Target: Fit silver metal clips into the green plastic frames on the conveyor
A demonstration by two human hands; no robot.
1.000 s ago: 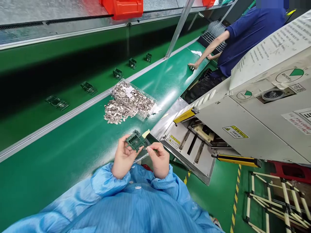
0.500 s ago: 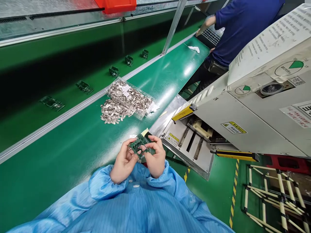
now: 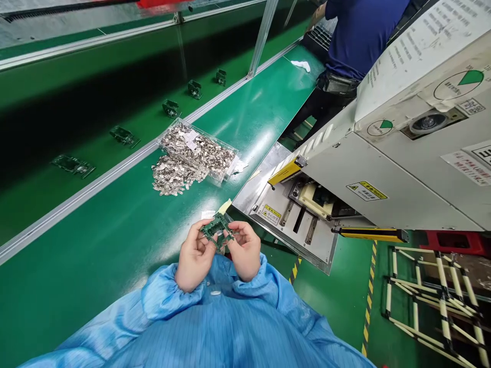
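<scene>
Both my hands hold a small green circuit board (image 3: 217, 231) in front of my chest, over the green conveyor belt (image 3: 115, 225). My left hand (image 3: 195, 256) grips its left side, and the fingers of my right hand (image 3: 244, 251) pinch its right side. Part of the board is hidden by my fingers. Farther along the belt, beyond my hands, a clear plastic tray (image 3: 199, 151) is heaped with small silvery metal pieces. A loose pile of the same pieces (image 3: 172, 176) lies against its near side.
Several green boards (image 3: 125, 136) stand in a row on a raised green shelf beyond the belt's aluminium rail (image 3: 84, 202). A large beige machine (image 3: 399, 168) stands to the right. A co-worker in a navy shirt (image 3: 356, 43) stands far along the belt.
My hands have come closer together around the board, which has turned in my fingers. The view has swung slightly, and the co-worker has moved away up the belt.
</scene>
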